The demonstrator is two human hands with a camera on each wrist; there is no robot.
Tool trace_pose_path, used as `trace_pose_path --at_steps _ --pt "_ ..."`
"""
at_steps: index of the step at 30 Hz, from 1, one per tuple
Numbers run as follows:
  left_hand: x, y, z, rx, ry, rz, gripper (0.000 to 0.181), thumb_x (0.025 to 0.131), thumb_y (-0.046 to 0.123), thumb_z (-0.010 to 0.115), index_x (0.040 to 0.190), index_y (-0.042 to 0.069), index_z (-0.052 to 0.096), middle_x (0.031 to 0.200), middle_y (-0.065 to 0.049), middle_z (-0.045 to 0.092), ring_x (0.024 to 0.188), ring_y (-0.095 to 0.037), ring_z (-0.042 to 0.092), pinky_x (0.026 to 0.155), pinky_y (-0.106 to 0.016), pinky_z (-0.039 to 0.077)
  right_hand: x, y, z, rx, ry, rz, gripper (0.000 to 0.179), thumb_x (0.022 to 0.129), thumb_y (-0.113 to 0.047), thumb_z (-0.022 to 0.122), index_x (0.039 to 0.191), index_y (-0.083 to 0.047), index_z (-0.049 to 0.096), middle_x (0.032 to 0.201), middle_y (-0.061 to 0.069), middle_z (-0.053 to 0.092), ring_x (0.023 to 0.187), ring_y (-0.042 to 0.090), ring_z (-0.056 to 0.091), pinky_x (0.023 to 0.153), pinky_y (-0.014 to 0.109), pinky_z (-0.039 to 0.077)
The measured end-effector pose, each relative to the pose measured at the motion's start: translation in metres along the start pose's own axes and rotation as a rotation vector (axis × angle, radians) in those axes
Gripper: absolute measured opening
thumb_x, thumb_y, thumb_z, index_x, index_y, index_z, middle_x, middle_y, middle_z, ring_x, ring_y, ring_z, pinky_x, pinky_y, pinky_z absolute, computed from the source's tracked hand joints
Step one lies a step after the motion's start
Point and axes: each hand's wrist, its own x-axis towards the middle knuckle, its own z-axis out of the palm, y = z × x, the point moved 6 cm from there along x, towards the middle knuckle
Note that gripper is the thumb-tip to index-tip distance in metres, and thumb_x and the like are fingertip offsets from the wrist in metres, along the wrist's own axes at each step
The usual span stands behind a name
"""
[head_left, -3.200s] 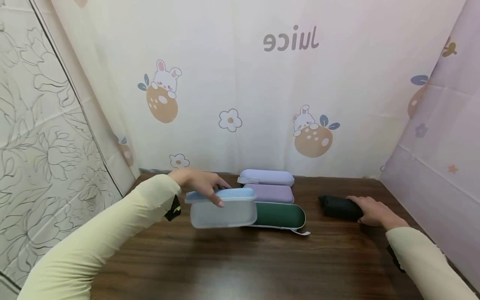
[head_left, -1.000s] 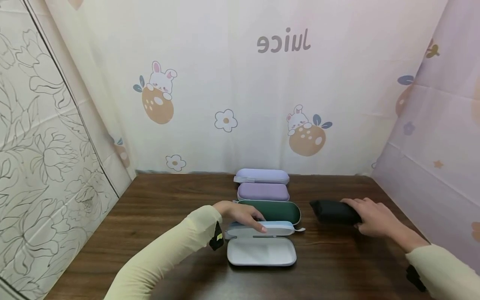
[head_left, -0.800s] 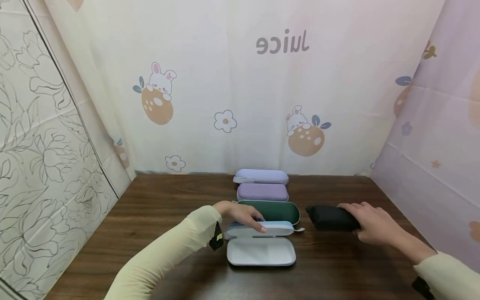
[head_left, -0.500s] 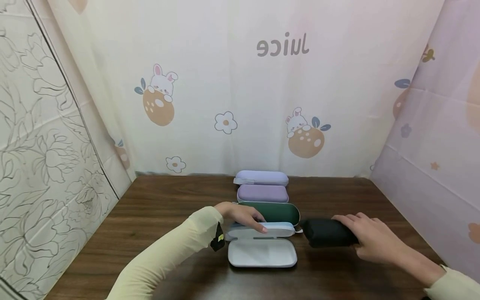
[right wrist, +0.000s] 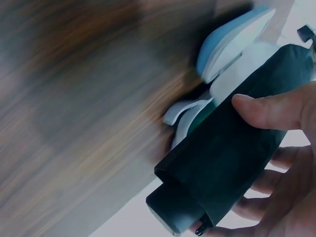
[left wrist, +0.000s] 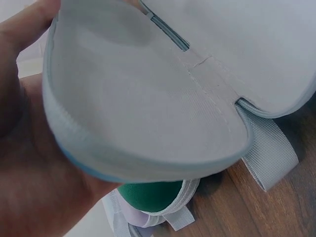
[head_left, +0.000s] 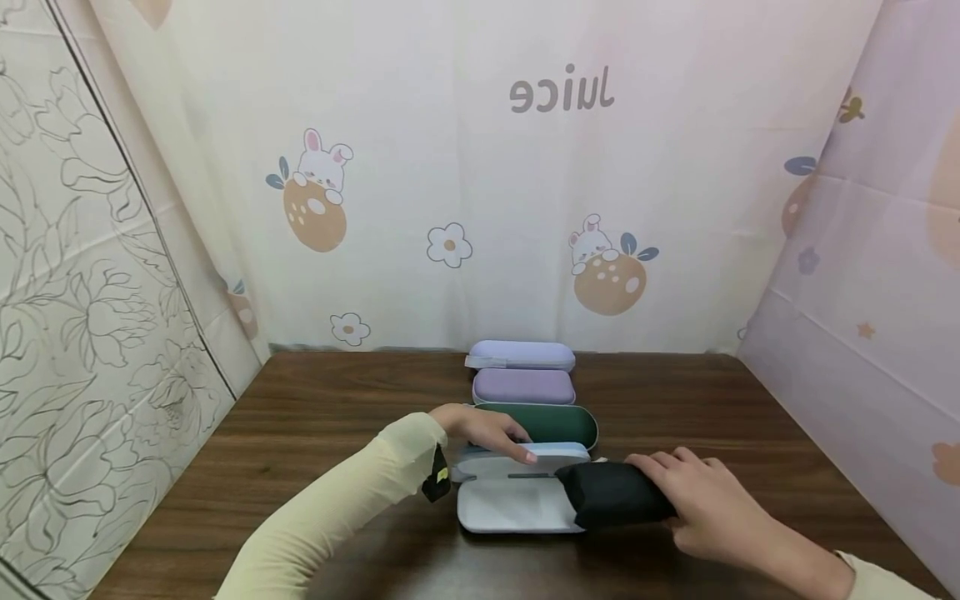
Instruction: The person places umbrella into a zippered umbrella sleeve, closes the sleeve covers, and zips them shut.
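A light blue zip case (head_left: 510, 507) with a pale lining lies unzipped on the table, its lid (left wrist: 133, 94) raised toward the back. My left hand (head_left: 491, 431) grips that lid, thumb on the inner side and the other fingers behind it. My right hand (head_left: 712, 504) holds a black folded umbrella (head_left: 617, 496) by its right end. The umbrella's left end is over the right part of the case's lower half; I cannot tell whether it touches. In the right wrist view, the thumb lies across the umbrella (right wrist: 232, 133) and the fingers curl beneath it.
Behind the blue case, a green case (head_left: 562, 423), a purple case (head_left: 525, 386) and a lavender case (head_left: 525, 353) stand in a row on the brown wooden table (head_left: 360, 383). A patterned curtain (head_left: 465, 167) closes off the back, with more cloth at both sides.
My left hand has brought the blue case from the left to the front of the row, where it now lies unfolded. My right hand has carried the umbrella leftward and nearer, over the case.
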Motion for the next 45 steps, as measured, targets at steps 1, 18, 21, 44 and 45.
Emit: trace_pose_path --at_steps 1,18,21,44,45 --pt "0.000 0.000 0.000 0.002 0.002 0.001 0.050 0.096 0.035 0.054 0.137 0.007 0.051 0.127 0.000 0.056 0.110 -0.007 0.052 0.092 -0.027 0.042 0.002 -0.004 0.001 -0.002 0.002 -0.003 0.071 0.059 -0.009 0.085 0.124 -0.009 0.058 0.107 0.003 0.063 0.094 0.026 0.057 0.067 0.048 0.048" --pt "0.000 -0.001 -0.002 0.011 0.015 0.008 0.050 0.097 0.038 0.051 0.138 0.010 0.052 0.127 0.002 0.056 0.108 -0.006 0.052 0.090 -0.026 0.042 0.041 -0.059 0.029 -0.026 -0.146 0.032 0.071 0.066 -0.016 0.083 0.131 -0.005 0.054 0.117 0.011 0.059 0.101 0.033 0.053 0.073 0.057 0.045" --pt "0.001 -0.001 -0.001 0.017 0.018 0.007 0.050 0.097 0.039 0.051 0.137 0.010 0.052 0.128 0.002 0.056 0.109 -0.006 0.052 0.090 -0.026 0.042 0.047 -0.066 0.036 -0.055 -0.162 0.041 0.074 0.064 -0.016 0.083 0.131 -0.006 0.054 0.119 0.012 0.058 0.103 0.035 0.052 0.074 0.058 0.044" --pt "0.003 0.002 0.000 -0.005 0.005 0.024 0.049 0.097 0.038 0.050 0.137 0.009 0.053 0.127 0.002 0.056 0.109 -0.004 0.051 0.091 -0.025 0.041 0.070 -0.090 0.063 -0.141 -0.049 -0.031 0.068 0.054 -0.020 0.086 0.115 -0.005 0.059 0.092 0.011 0.058 0.086 0.035 0.053 0.069 0.062 0.044" --pt "0.003 0.003 0.000 -0.007 0.003 0.025 0.049 0.097 0.038 0.050 0.137 0.009 0.052 0.127 0.002 0.056 0.109 -0.004 0.051 0.092 -0.025 0.041 0.070 -0.090 0.064 -0.140 -0.050 -0.031 0.067 0.054 -0.020 0.086 0.114 -0.005 0.060 0.092 0.011 0.058 0.086 0.035 0.053 0.069 0.062 0.044"
